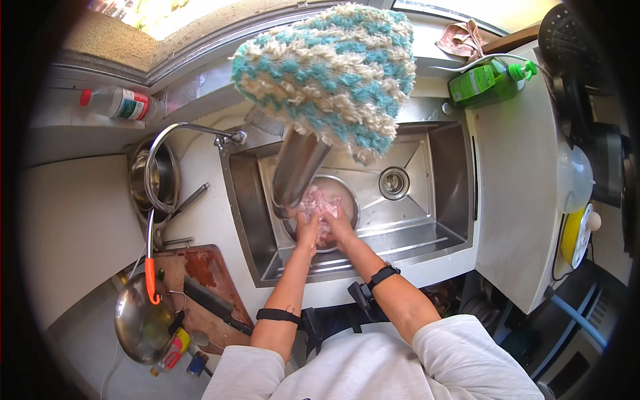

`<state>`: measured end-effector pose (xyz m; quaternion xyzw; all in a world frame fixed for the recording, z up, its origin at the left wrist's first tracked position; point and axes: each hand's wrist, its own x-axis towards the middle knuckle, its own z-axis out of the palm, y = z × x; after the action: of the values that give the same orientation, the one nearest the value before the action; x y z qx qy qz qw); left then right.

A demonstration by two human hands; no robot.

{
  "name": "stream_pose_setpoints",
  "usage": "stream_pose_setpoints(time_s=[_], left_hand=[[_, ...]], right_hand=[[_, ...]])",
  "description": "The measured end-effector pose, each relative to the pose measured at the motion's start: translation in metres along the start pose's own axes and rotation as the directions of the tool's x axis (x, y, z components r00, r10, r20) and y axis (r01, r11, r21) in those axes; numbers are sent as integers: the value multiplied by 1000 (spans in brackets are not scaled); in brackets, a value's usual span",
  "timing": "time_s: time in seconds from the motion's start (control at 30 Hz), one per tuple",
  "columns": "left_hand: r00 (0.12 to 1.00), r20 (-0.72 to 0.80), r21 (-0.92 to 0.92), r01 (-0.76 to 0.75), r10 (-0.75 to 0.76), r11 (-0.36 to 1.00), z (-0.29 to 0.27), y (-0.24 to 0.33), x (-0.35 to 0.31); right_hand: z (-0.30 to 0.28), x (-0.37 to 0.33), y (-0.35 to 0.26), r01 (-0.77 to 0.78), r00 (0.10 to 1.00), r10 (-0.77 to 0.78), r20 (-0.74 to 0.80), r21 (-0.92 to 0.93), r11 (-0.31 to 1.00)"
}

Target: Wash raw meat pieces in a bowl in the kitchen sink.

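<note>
inside the steel sink, round bowl with pink meat, both hands clutching the meat

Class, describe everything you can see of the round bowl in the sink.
The bowl is round, silvery and thin-rimmed, apparently metal. It sits open side up in the sink, left of the drain, holding cloudy-looking liquid and pink, meat-like pieces. The left hand and right hand reach into it. A metal tube hides part of its upper left.
</note>
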<state>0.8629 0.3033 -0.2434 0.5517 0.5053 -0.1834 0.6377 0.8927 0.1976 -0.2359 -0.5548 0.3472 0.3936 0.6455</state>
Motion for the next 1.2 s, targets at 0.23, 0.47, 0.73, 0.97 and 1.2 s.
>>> stream_pose_setpoints(time_s=[0.23, 0.47, 0.73, 0.97, 1.2], left_hand=[[934, 11, 571, -299, 357, 764, -4, 21, -1], [872, 106, 570, -447, 478, 689, -6, 48, -17], [735, 162, 663, -575, 658, 479, -27, 17, 17], [977, 115, 143, -195, 179, 970, -24, -6, 39], [963, 260, -193, -26, 76, 981, -41, -9, 38]], right_hand=[[11, -28, -13, 74, 992, -77, 99, 38, 997], [-8, 17, -3, 463, 794, -607, 29, -677, 572], [-8, 0, -47, 644, 593, -751, 291, -732, 225], [-7, 30, 1, 425, 871, -480, 105, -653, 627], [-2, 28, 10, 473, 879, -413, 239, -555, 684]])
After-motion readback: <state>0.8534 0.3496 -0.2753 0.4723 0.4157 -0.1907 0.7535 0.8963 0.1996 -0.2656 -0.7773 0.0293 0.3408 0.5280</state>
